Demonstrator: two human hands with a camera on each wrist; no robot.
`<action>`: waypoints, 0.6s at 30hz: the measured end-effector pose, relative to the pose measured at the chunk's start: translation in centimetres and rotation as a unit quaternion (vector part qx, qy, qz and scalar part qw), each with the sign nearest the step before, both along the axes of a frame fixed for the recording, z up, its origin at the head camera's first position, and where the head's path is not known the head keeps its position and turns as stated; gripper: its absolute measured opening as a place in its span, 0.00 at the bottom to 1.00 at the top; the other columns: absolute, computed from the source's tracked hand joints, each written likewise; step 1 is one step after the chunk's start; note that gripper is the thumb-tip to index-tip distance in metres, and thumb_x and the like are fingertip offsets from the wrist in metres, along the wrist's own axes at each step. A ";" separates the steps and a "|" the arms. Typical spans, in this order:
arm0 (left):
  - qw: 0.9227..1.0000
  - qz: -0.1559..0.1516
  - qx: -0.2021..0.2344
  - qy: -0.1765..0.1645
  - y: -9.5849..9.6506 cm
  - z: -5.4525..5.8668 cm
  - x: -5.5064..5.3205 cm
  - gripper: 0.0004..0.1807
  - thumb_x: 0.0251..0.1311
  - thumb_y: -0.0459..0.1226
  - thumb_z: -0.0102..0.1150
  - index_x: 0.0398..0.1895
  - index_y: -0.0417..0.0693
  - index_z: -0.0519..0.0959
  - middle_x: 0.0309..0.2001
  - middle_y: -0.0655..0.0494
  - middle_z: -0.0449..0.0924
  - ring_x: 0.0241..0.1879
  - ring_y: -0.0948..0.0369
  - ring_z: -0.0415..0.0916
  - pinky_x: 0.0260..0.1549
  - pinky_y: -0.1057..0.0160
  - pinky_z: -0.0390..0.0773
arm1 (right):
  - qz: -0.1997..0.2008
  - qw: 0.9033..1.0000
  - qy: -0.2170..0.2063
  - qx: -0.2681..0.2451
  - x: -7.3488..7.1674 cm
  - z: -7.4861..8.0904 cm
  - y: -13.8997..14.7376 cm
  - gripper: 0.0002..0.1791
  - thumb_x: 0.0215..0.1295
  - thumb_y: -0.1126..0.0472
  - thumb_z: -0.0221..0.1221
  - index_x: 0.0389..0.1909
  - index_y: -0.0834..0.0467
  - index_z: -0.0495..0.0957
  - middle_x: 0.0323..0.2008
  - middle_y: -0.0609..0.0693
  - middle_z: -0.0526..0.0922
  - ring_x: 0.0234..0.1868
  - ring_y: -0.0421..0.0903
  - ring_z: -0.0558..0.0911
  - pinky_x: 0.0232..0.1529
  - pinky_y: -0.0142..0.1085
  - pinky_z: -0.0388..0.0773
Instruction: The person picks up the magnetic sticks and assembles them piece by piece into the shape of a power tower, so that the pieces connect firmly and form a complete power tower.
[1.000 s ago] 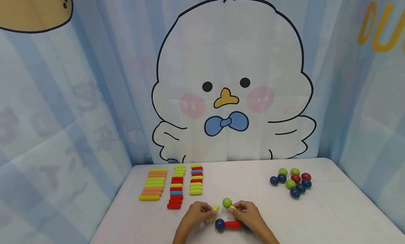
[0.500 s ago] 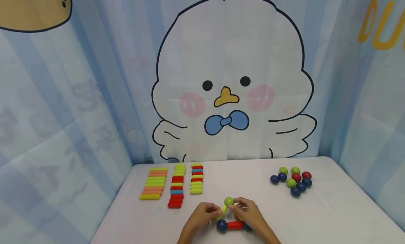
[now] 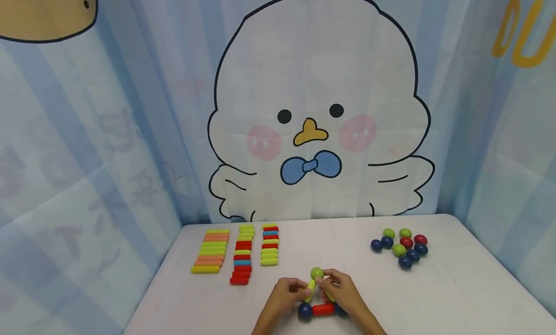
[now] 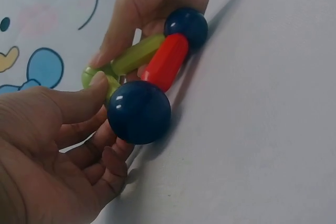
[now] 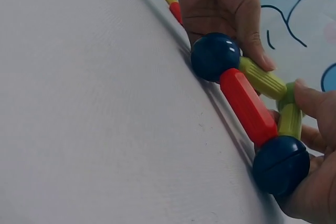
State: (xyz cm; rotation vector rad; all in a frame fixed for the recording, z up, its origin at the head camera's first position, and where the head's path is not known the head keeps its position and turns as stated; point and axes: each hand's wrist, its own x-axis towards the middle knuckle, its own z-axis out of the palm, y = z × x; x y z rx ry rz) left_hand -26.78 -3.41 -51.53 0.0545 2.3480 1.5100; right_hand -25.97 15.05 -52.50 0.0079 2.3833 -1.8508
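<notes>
A triangle of toy rods and balls stands between the hands. Its base is a red rod (image 3: pixel 323 310) joining a left navy ball (image 3: pixel 305 311) and a right navy ball (image 5: pixel 281 165). Two yellow-green rods rise from these to a green ball (image 3: pixel 317 273) at the far corner. My left hand (image 3: pixel 286 296) pinches the left yellow-green rod (image 5: pixel 262 80) between thumb and fingers. With thumb and forefinger, my right hand (image 3: pixel 345 291) grips the green ball; its fingers partly cover the right yellow-green rod (image 4: pixel 139 56) in the head view.
On the white table (image 3: pixel 434 301), several coloured rods lie in three columns at the left, among them a yellow rod (image 3: pixel 205 270) and a red rod (image 3: pixel 239 281). Several balls cluster at the back right, including a navy ball (image 3: pixel 405 263). A printed curtain (image 3: pixel 173 132) hangs behind.
The left yellow-green rod, earlier apart from the green ball, now meets it and the left navy ball. Both hands and the green ball have shifted slightly, the left hand rightward.
</notes>
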 end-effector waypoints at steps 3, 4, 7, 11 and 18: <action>1.000 -0.008 0.005 -0.004 0.1 -0.1 0.2 0.10 0.58 0.41 0.67 0.39 0.45 0.84 0.29 0.60 0.81 0.29 0.65 0.73 0.29 0.67 0.75 | 0.006 1.000 -0.003 -0.008 0.1 -0.1 0.0 0.29 0.65 0.48 0.61 0.55 0.69 0.75 0.28 0.49 0.79 0.27 0.42 0.80 0.29 0.31 0.80; 1.000 -0.010 0.004 -0.005 0.2 0.1 0.2 0.10 0.58 0.41 0.67 0.39 0.46 0.84 0.29 0.60 0.81 0.29 0.65 0.73 0.29 0.67 0.75 | 0.010 1.000 -0.001 -0.010 0.1 0.0 0.1 0.29 0.65 0.49 0.61 0.55 0.68 0.75 0.28 0.49 0.79 0.27 0.42 0.80 0.29 0.31 0.79; 1.000 -0.014 -0.002 -0.004 0.1 0.3 0.3 0.10 0.58 0.41 0.67 0.40 0.46 0.83 0.29 0.60 0.81 0.28 0.65 0.73 0.29 0.67 0.76 | 0.018 1.000 0.003 -0.007 0.1 0.2 0.2 0.27 0.66 0.50 0.61 0.55 0.69 0.75 0.27 0.49 0.80 0.26 0.42 0.79 0.29 0.30 0.77; 1.000 -0.014 -0.015 0.004 0.2 0.5 0.3 0.11 0.59 0.41 0.67 0.40 0.46 0.83 0.29 0.60 0.81 0.28 0.65 0.73 0.29 0.67 0.76 | 0.024 0.999 0.019 0.028 0.0 0.4 0.6 0.26 0.64 0.52 0.63 0.55 0.68 0.75 0.31 0.52 0.85 0.29 0.43 0.80 0.31 0.31 0.77; 0.997 -0.003 -0.045 0.060 0.1 0.1 0.4 0.05 0.60 0.36 0.65 0.37 0.45 0.83 0.29 0.60 0.81 0.28 0.65 0.73 0.29 0.66 0.78 | 0.015 0.989 0.073 0.128 0.3 0.4 1.2 0.19 0.58 0.59 0.68 0.47 0.65 0.79 0.35 0.54 0.88 0.35 0.45 0.85 0.39 0.39 0.83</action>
